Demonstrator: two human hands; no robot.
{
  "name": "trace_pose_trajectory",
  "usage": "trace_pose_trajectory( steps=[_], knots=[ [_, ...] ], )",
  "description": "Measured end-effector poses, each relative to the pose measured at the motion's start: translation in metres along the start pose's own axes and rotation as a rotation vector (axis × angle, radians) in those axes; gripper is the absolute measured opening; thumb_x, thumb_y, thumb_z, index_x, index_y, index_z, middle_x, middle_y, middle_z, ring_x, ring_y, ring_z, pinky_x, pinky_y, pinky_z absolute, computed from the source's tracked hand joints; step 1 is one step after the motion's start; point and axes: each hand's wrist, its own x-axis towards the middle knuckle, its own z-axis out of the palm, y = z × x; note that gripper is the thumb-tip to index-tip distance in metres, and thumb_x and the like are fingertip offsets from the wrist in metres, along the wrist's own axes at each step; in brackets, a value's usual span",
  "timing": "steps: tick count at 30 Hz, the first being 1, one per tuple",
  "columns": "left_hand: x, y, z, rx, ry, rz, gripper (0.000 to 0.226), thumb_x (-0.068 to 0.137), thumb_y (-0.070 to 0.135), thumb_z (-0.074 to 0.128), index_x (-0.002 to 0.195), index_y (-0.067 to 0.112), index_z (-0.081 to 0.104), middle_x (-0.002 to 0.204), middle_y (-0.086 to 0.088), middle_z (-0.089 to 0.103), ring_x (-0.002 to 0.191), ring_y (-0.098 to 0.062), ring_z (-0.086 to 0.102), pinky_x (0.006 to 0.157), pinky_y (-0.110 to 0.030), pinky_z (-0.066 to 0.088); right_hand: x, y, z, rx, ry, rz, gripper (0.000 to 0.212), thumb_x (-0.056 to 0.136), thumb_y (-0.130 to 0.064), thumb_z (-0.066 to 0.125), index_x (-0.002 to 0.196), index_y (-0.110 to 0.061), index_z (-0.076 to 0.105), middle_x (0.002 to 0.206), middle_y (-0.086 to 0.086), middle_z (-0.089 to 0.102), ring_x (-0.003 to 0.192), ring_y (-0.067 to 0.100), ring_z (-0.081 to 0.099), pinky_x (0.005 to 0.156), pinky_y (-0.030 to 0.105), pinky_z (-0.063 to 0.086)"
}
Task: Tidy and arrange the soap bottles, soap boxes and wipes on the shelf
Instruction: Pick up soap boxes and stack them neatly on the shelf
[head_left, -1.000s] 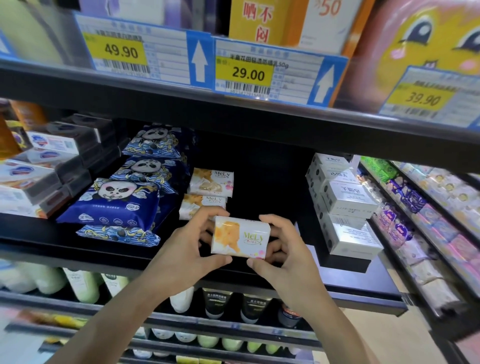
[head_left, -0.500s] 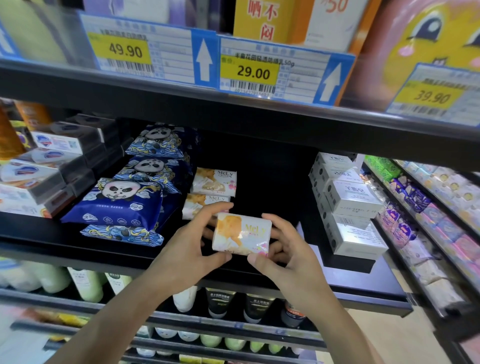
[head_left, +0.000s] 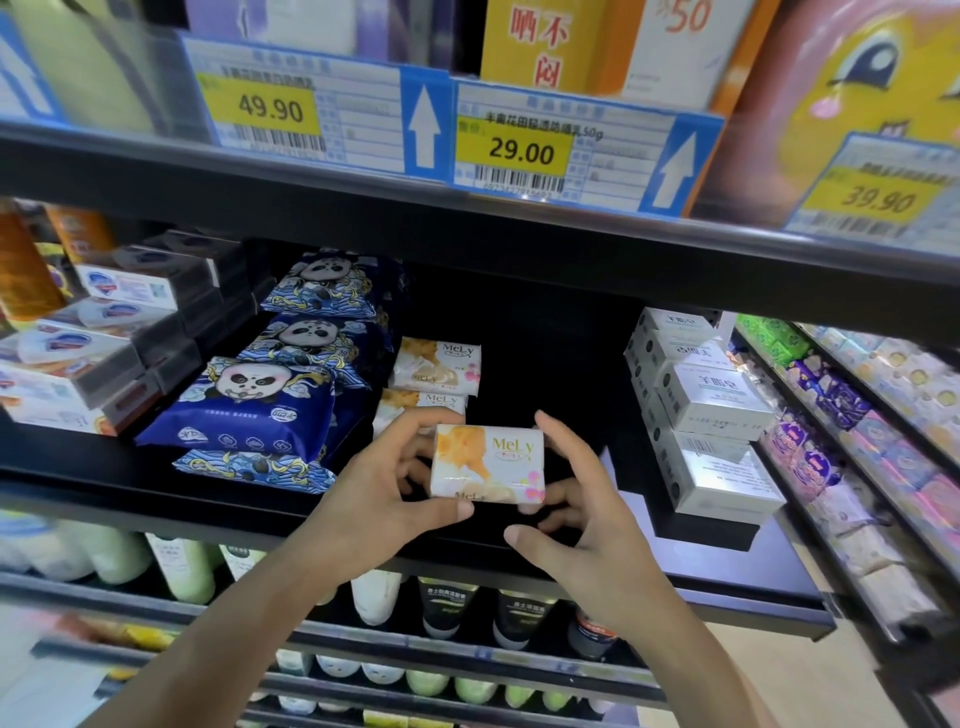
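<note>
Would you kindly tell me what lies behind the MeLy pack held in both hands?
Behind the held MeLy pack two more MeLy packs lie in a row on the black shelf. The nearer one is partly covered by the left hand; anything beneath cannot be seen.

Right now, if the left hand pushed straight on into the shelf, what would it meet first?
Probably the nearer MeLy pack lying on the shelf, just behind the left hand and the pack it holds. A second pack sits farther back. Depth is hard to judge from this view.
</note>
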Motion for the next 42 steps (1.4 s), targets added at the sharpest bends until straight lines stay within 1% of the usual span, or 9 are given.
trace_pose_trajectory(
  steps=[2,5,9,15,25,31,34,39,42],
  knots=[
    [0.0000,-0.0003,-0.0013,-0.015,-0.010,-0.016,0.073,0.080,0.010,0.089,0.125,0.057,0.055,0.111,0.006,0.073,0.090,-0.016,0.065,0.087,-0.022,0.046,-0.0010,-0.0009,-0.0005,0.005,0.016,0.001,0.091,0.089,-0.005,0.079,0.138,-0.070,0.038,0.123,-0.005,0.061,0.096,0.011,0.065,0.089,0.020,0.051],
    [-0.0004,-0.0015,-0.0008,0.007,-0.051,-0.021,0.073,0.080,0.014,0.090,0.130,0.054,0.055,0.112,0.007,0.072,0.092,-0.019,0.064,0.090,-0.027,0.048,-0.0009,0.0017,-0.0001,0.024,0.038,0.009,0.080,0.090,-0.002,0.077,0.131,-0.064,0.048,0.111,-0.003,0.068,0.091,0.011,0.065,0.084,0.018,0.052],
    [0.0002,-0.0025,-0.0009,0.019,-0.068,-0.025,0.071,0.081,0.018,0.090,0.131,0.054,0.055,0.113,0.006,0.073,0.093,-0.022,0.064,0.094,-0.038,0.050,-0.0009,0.0036,0.0012,0.018,0.021,-0.002,0.070,0.092,0.000,0.074,0.131,-0.055,0.054,0.123,-0.015,0.066,0.098,0.011,0.065,0.084,0.021,0.053],
    [-0.0009,-0.0010,-0.0016,0.020,-0.068,-0.036,0.066,0.081,0.023,0.090,0.127,0.056,0.056,0.114,0.004,0.073,0.098,-0.019,0.066,0.096,-0.035,0.050,-0.0009,0.0055,-0.0010,0.060,0.013,0.019,0.060,0.096,-0.005,0.072,0.138,-0.045,0.056,0.124,-0.014,0.071,0.106,0.016,0.067,0.091,0.026,0.055],
    [-0.0020,-0.0007,-0.0014,0.041,-0.055,-0.032,0.067,0.084,0.026,0.088,0.133,0.059,0.056,0.129,0.016,0.069,0.118,-0.011,0.064,0.108,-0.040,0.049,-0.0002,0.0058,0.0012,0.046,0.000,0.020,0.046,0.099,-0.022,0.070,0.136,-0.046,0.057,0.125,-0.013,0.068,0.108,0.016,0.065,0.093,0.027,0.055],
    [0.0003,-0.0047,-0.0033,0.035,-0.050,-0.059,0.055,0.083,0.038,0.086,0.129,0.058,0.062,0.113,-0.001,0.074,0.100,-0.024,0.064,0.087,-0.031,0.050,0.0011,0.0051,0.0021,0.048,0.010,0.020,0.040,0.096,-0.039,0.067,0.134,-0.047,0.060,0.119,-0.012,0.068,0.100,0.013,0.064,0.088,0.023,0.053],
    [-0.0002,-0.0056,-0.0034,0.019,-0.053,-0.059,0.050,0.085,0.032,0.085,0.125,0.055,0.065,0.109,-0.007,0.073,0.096,-0.020,0.063,0.083,-0.023,0.049,0.0013,0.0052,0.0027,0.047,0.014,0.023,0.038,0.094,-0.046,0.064,0.131,-0.051,0.060,0.114,-0.011,0.068,0.094,0.011,0.063,0.085,0.022,0.053],
    [-0.0003,-0.0078,-0.0042,-0.002,-0.058,-0.050,0.045,0.085,0.043,0.085,0.126,0.050,0.068,0.105,-0.013,0.071,0.093,-0.028,0.062,0.086,-0.042,0.053,0.0014,0.0052,0.0044,0.072,0.034,0.016,0.034,0.093,-0.049,0.063,0.127,-0.051,0.063,0.119,-0.011,0.067,0.095,0.014,0.064,0.086,0.024,0.054],
    [-0.0003,-0.0084,-0.0028,0.003,-0.061,-0.043,0.042,0.082,0.055,0.083,0.121,0.049,0.070,0.093,-0.017,0.067,0.078,-0.021,0.057,0.078,-0.044,0.051,0.0010,0.0026,0.0044,0.078,0.059,-0.004,0.035,0.093,-0.049,0.062,0.127,-0.045,0.065,0.126,-0.013,0.064,0.098,0.015,0.066,0.088,0.026,0.055]
  ],
)
